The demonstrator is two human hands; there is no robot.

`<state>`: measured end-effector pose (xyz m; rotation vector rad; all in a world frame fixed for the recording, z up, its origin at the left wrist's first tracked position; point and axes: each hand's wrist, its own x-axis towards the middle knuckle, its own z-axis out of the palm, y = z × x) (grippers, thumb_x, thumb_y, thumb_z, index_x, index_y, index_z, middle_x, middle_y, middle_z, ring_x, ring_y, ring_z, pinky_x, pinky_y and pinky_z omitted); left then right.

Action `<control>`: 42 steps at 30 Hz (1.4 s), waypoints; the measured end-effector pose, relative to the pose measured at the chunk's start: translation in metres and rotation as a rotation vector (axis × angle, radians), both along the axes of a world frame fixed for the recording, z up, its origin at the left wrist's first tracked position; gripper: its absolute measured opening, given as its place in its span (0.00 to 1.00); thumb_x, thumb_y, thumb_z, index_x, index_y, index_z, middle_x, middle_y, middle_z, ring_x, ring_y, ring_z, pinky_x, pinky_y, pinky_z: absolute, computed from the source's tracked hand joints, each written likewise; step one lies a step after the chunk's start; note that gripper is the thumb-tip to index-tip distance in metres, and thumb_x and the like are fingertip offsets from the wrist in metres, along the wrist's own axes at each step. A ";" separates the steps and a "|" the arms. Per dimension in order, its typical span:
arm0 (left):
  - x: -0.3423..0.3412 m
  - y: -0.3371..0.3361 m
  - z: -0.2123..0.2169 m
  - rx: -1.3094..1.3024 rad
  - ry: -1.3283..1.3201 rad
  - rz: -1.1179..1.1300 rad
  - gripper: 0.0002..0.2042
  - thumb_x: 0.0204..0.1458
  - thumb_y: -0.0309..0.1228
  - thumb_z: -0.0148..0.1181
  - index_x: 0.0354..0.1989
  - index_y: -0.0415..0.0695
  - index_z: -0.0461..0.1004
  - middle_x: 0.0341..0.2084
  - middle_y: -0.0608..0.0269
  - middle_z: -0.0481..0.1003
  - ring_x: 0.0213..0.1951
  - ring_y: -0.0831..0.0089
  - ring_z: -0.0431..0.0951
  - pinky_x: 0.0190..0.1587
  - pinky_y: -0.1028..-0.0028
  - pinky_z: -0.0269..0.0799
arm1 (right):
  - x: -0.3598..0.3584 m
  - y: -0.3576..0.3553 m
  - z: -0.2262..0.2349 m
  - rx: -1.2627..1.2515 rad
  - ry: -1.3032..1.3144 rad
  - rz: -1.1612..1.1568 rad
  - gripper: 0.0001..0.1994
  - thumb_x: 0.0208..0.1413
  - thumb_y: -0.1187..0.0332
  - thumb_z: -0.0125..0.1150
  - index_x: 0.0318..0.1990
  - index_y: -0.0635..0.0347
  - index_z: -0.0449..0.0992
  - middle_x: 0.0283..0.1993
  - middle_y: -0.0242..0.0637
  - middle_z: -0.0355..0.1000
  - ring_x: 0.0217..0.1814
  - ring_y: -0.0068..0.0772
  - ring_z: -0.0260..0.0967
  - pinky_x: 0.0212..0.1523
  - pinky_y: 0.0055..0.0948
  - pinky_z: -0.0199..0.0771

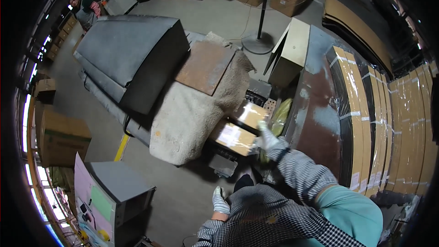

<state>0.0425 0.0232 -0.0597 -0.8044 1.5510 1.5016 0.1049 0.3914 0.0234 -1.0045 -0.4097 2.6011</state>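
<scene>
My right hand (266,138), in a light work glove, reaches forward and rests on the near right edge of a flat brown parcel wrapped in clear film with a white label (234,136). A second wrapped parcel (250,113) lies just behind it. Both sit at the end of a bench covered with dirty grey padding (192,114). My left hand (220,201), also gloved, hangs low by my checked shirt with nothing in it, its fingers loosely curled.
A large dark grey cushion block (130,57) and a rusty brown board (205,66) lie on the padding. A stained brown worktable (320,119) stands at right with stacked film-wrapped panels (366,123). A fan stand (258,41), cardboard boxes (61,137) and a grey machine (116,196) surround.
</scene>
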 end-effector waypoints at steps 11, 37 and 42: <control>0.018 0.147 0.023 0.413 0.017 -0.668 0.23 0.65 0.44 0.55 0.63 0.45 0.71 0.59 0.57 0.75 0.58 0.68 0.74 0.62 0.63 0.66 | 0.147 -0.009 0.099 1.236 -1.051 0.056 0.31 0.59 0.56 0.62 0.65 0.66 0.67 0.67 0.58 0.63 0.71 0.57 0.59 0.70 0.46 0.59; 0.520 0.270 0.058 0.583 -0.508 -1.173 0.37 0.57 0.52 0.63 0.69 0.43 0.59 0.58 0.59 0.73 0.58 0.58 0.69 0.62 0.49 0.62 | 0.692 -0.078 0.077 0.845 -2.092 0.393 0.62 0.36 0.44 0.78 0.76 0.61 0.47 0.65 0.54 0.61 0.67 0.55 0.60 0.68 0.54 0.57; 0.560 0.197 0.092 0.482 -0.546 -1.193 0.31 0.52 0.52 0.68 0.60 0.49 0.71 0.53 0.64 0.74 0.54 0.60 0.71 0.57 0.56 0.68 | 0.685 -0.131 0.065 0.932 -2.026 0.364 0.56 0.39 0.44 0.77 0.73 0.58 0.55 0.61 0.51 0.63 0.63 0.52 0.62 0.62 0.52 0.62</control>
